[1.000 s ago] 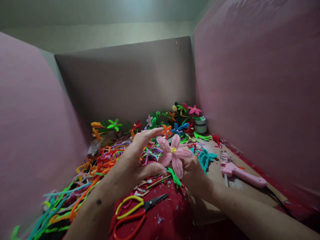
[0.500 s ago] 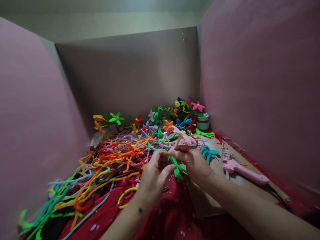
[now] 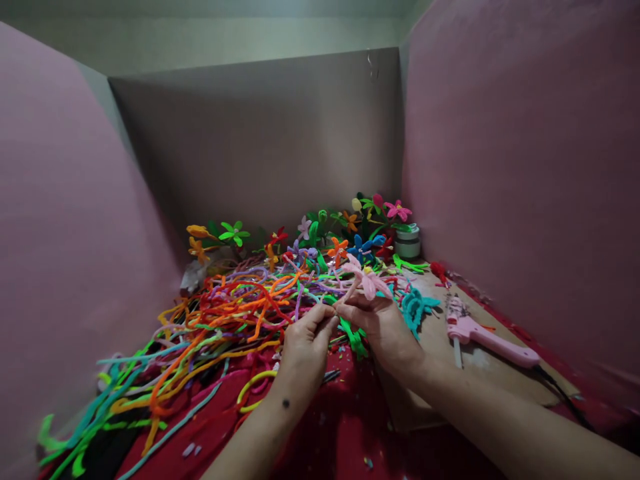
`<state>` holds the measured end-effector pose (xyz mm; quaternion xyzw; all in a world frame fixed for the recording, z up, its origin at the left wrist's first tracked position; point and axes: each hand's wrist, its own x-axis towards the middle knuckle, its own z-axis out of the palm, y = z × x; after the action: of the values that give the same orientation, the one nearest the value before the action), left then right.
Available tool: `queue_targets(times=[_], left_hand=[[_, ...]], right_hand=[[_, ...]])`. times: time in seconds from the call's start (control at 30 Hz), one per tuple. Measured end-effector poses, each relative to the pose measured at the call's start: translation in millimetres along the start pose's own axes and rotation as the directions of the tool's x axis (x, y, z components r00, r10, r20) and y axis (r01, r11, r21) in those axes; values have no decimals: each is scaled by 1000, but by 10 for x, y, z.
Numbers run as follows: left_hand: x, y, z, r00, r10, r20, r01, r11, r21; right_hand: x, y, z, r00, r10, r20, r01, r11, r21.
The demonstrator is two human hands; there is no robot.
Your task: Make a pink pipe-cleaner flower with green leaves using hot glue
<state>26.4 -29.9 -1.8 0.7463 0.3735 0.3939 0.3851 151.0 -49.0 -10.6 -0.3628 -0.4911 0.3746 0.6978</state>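
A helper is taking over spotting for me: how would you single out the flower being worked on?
Find the red cloth, then the left hand and right hand close together above it. The flower tilts on a stem just above where they meet. Pale pink with a yellow centre, it is in hand, unlike the orange flower and blue flower behind it.

The flower [image 3: 370, 283] is pale pink, the cloth [image 3: 345, 413] red.

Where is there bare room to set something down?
The red cloth between left forearm, right forearm and scissor blades is mostly bare, save scraps. Bare cardboard shows between the teal piece, glue gun and right forearm. Crowded: the left, with pipe cleaners, and the back, with flowers.
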Motion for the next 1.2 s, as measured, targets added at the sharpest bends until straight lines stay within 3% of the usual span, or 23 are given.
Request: queue_targets(times=[0.17, 0.33, 0.63, 0.73, 0.83, 0.93, 1.07, 1.13, 1.2], left_hand=[[28, -48, -46, 985, -154, 83, 173, 922, -346], [42, -86, -91, 955, -206, 213, 291, 787, -543], [39, -57, -197, 858, -169, 485, 490, 556, -672], [24, -58, -190, 845, -152, 513, 516, 488, -704], [18, -44, -186, 838, -151, 525, 525, 489, -697], [14, -1, -182, 864, -176, 472, 475, 597, -647], [-3, 16, -118, 973, -133, 187, 195, 907, -372], [-18, -36, -66, 1000, -21, 13, 22, 994, -104], [-32, -126, -23, 977, 182, -109, -159, 968, 197]], right_hand=[[-10, 67, -33, 997, 80, -2, -80, 997, -1], [-4, 35, -47, 992, 103, 76, -107, 993, 41], [43, 72, -77, 956, 198, 216, -252, 930, 266], [42, 76, -77, 938, 211, 273, -293, 905, 308], [36, 69, -75, 934, 227, 276, -310, 900, 307], [35, 60, -75, 949, 214, 232, -279, 914, 295], [28, 22, -62, 970, 163, 180, -201, 956, 215], [10, -4, -43, 981, 145, 131, -168, 968, 189], [-18, -20, -18, 985, 141, 102, -158, 969, 188]])
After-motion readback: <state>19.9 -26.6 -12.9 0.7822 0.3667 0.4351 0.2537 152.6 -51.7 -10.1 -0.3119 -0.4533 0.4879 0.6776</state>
